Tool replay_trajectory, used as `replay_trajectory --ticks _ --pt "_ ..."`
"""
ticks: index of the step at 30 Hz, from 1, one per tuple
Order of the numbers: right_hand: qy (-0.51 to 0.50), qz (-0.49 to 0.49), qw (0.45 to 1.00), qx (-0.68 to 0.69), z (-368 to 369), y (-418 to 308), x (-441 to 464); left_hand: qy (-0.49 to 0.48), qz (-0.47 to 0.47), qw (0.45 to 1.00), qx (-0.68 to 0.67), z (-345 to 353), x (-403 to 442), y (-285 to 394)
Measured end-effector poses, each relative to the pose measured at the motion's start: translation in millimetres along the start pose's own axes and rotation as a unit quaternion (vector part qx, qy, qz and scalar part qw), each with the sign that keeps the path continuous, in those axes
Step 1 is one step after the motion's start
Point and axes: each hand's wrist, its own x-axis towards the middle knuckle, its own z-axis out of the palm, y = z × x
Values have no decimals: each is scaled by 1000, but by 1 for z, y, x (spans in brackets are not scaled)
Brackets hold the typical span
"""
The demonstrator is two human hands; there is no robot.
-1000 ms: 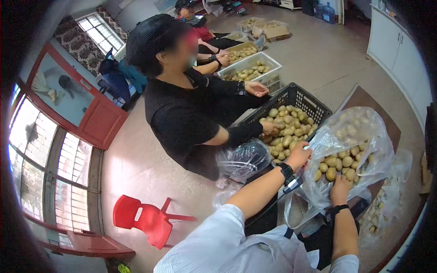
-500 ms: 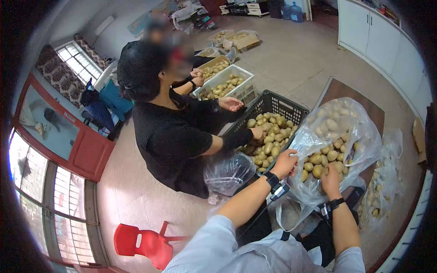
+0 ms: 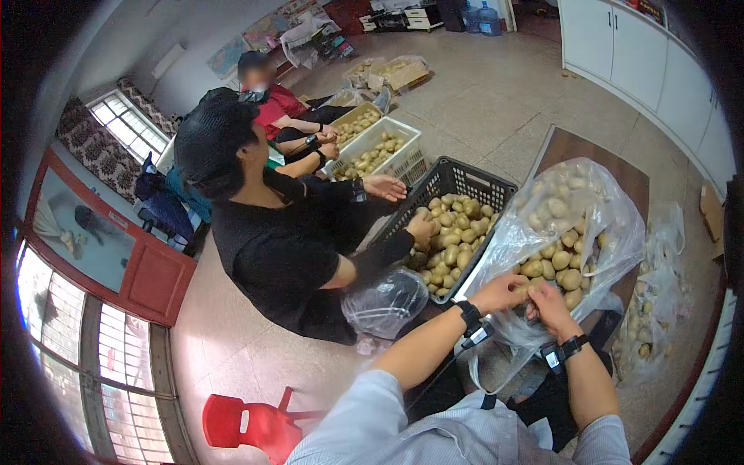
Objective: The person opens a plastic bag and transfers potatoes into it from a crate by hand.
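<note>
My left hand (image 3: 498,294) and my right hand (image 3: 550,307) meet over the near side of a clear plastic bag (image 3: 496,267). Their fingers are closed around one yellow-brown potato (image 3: 523,294), largely hidden by the fingers. More oval potatoes (image 3: 572,279) lie in the bag's mouth, just beyond my hands. A black crate (image 3: 484,180) of similar potatoes stands to the left, touching or close to the bag. A co-worker in black has one hand (image 3: 422,230) on the potatoes in that crate and the other hand (image 3: 385,187) open above its far edge.
Another clear bag (image 3: 385,301) lies by the co-worker's knees. White crates (image 3: 407,159) of potatoes stand farther off, beside other seated people. More bagged potatoes (image 3: 647,325) lie on the floor at right. A red chair (image 3: 252,428) is at lower left, white cabinets (image 3: 639,54) at upper right.
My right hand has come out of the potatoes toward my left hand, and my left hand has moved from the bag's edge to meet it. The co-worker's lower hand has shifted slightly up the crate.
</note>
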Motion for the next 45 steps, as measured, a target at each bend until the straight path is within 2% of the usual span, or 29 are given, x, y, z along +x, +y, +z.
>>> replay_trajectory --ticks 3,5,12,15,16,17,19,20,22,24,27,28,29,30,31,32,34,36,38,39,40,41,42,45 --pt "-24 20 998 -59 2 -2 -4 -19 1 999 -36 4 -3 1" --pt "-41 -26 996 -79 3 5 -2 -38 1 999 -31 3 0 -2" --pt "-42 -56 990 -122 3 11 2 -46 1 998 -45 2 7 -13" --pt "16 -61 990 -126 1 13 2 -16 -12 998 -60 -2 6 -10" --pt "38 -79 981 -174 0 15 4 -7 -16 998 -66 -4 7 -11" --pt "62 -93 969 -221 -3 18 5 -18 -18 997 -72 -9 9 -9" --pt "133 -220 910 -327 -14 45 17 -27 -4 996 -85 -17 16 -14" --pt "147 -194 901 -359 -19 45 12 -24 11 995 -93 -19 19 -21" --pt "163 -157 889 -398 -19 38 3 25 -38 978 -205 -24 19 -18" --pt "179 -149 846 -479 -18 34 -1 91 -48 963 -248 -34 21 -24" --pt "186 -154 822 -516 -21 40 -1 131 -54 940 -311 -54 24 -32" --pt "197 -144 820 -518 -24 43 1 186 -84 927 -315 -55 17 -25" --pt "194 -142 813 -531 -23 44 2 162 -101 926 -326 -67 27 -48" --pt "191 -138 805 -544 -24 47 -1 178 -91 920 -337 -74 35 -66" --pt "204 -125 802 -547 -24 50 -7 182 -73 934 -299 -79 32 -67" --pt "212 -112 800 -551 -20 50 -7 198 -77 912 -351 -87 39 -90" --pt "225 -111 794 -554 -17 41 1 216 -109 893 -379 -98 39 -93" --pt "190 -103 796 -566 -18 37 -2 240 -112 885 -384 -107 36 -97" --pt "227 -179 774 -563 -26 70 11 238 -113 909 -323 -119 35 -124" --pt "201 -167 730 -632 -23 62 6 229 -114 922 -291 -128 38 -139" --pt "226 -91 737 -630 -21 70 12 242 -92 906 -336 -117 26 -117" --pt "219 -134 738 -625 -16 55 -1 197 -130 925 -299 -132 31 -127" --pt "271 -259 699 -609 -25 80 26 197 -36 892 -405 -139 57 -154" --pt "228 -252 733 -589 -12 52 6 262 -90 877 -392 -138 41 -125"
